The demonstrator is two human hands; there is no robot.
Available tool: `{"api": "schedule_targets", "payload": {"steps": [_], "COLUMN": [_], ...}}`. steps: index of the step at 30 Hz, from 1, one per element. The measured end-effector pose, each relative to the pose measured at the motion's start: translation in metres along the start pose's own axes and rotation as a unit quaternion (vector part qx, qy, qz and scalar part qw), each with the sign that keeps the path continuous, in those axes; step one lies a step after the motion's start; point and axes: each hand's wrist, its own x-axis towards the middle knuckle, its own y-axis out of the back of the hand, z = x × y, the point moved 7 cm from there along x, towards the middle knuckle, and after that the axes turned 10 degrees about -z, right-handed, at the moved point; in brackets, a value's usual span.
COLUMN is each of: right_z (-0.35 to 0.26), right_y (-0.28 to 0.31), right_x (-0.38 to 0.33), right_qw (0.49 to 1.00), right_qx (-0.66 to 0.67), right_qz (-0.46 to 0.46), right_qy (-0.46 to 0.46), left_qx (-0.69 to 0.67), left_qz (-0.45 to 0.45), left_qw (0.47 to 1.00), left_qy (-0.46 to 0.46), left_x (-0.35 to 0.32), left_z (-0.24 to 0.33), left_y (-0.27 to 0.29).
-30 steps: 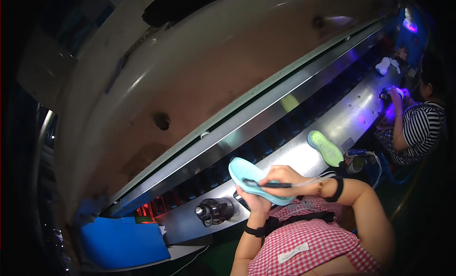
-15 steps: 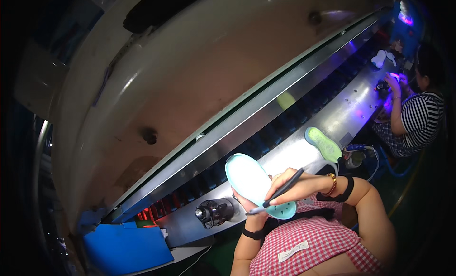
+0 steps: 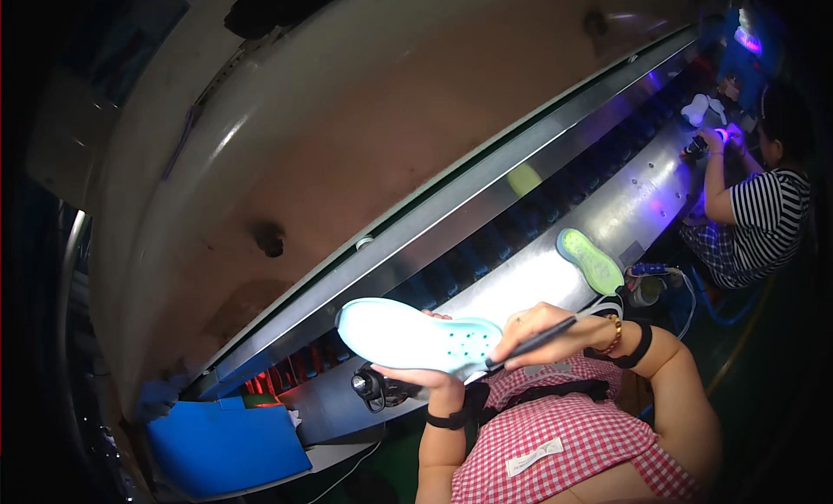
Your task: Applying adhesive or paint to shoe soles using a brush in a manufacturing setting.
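Now the left hand (image 3: 434, 378) has tilted the pale blue sole (image 3: 416, 336) flatter above the bench (image 3: 607, 217), its grip clamped beneath it, while the right hand (image 3: 542, 330) keeps pinching the pen (image 3: 529, 342) at the sole's edge.

a shoe factory line — a long steel conveyor (image 3: 555, 209), soles on it, a co-worker (image 3: 764, 209) seated alongside.

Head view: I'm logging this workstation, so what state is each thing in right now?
Left hand: shut on the light blue sole, holding it from beneath.
Light blue sole: lifted off the bench, roughly level.
Right hand: shut on the pen.
Pen: slanted, tip at the sole's end.
Green sole: lying flat on the metal bench, untouched.
Blue folder: closed, lying flat.
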Motion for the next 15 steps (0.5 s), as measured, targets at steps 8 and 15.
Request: {"api": "schedule_targets", "payload": {"steps": [8,15], "right_z": [0.011,0.041], "right_y": [0.000,-0.002], "right_x": [-0.003,-0.006], "right_qw": [0.999,0.964], "right_qx": [0.021,0.250], "right_qz": [-0.018,0.063], "right_qy": [-0.023,-0.060], "left_qx": [-0.021,-0.068], "left_qz": [-0.008,0.022], "left_qw": [0.999,0.996], "left_qy": [-0.031,0.047], "left_x": [0.006,-0.002], "left_z": [0.021,0.008], "left_y": [-0.015,-0.044]}}
